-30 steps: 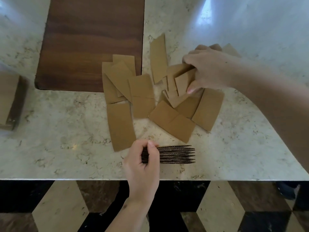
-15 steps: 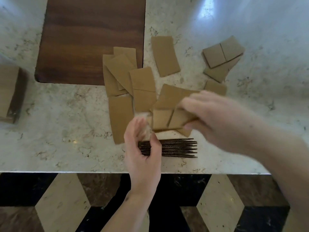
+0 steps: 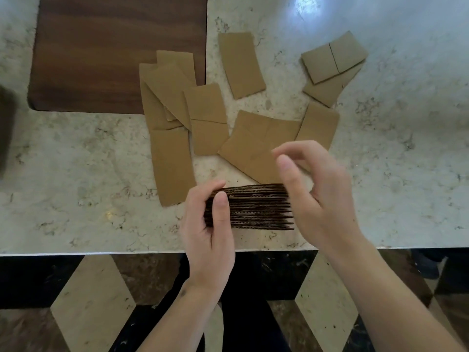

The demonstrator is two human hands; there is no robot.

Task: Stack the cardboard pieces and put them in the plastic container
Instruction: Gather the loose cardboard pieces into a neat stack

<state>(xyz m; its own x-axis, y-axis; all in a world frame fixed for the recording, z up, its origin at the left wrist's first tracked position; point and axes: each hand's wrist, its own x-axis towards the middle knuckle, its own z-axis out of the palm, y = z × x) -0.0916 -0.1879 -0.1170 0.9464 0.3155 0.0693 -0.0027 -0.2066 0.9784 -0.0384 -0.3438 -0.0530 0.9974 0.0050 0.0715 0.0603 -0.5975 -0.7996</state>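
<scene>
Stack of cardboard pieces stood on edge on the marble counter, near its front edge, corrugated edges facing the camera. Left hand gripped the stack's left end: thumb across the near face, fingers curled over the far side. Right hand sat at the stack's right end, fingers loosely curled and apart, nothing pinched between them; palm edge appeared to touch the stack's right side, though contact could not be confirmed.

Loose pieces lay flat on the counter beyond the stack. One long piece lay just left of the stack. An overlapping cluster lay further back, its far pieces resting partly on a dark wooden board. Two joined pieces lay just behind the right hand, one beside them to the right. A single piece lay apart further back. A small group lay at far right, well apart from the stack.

Dark blurred object at the left frame edge; could not identify it.
</scene>
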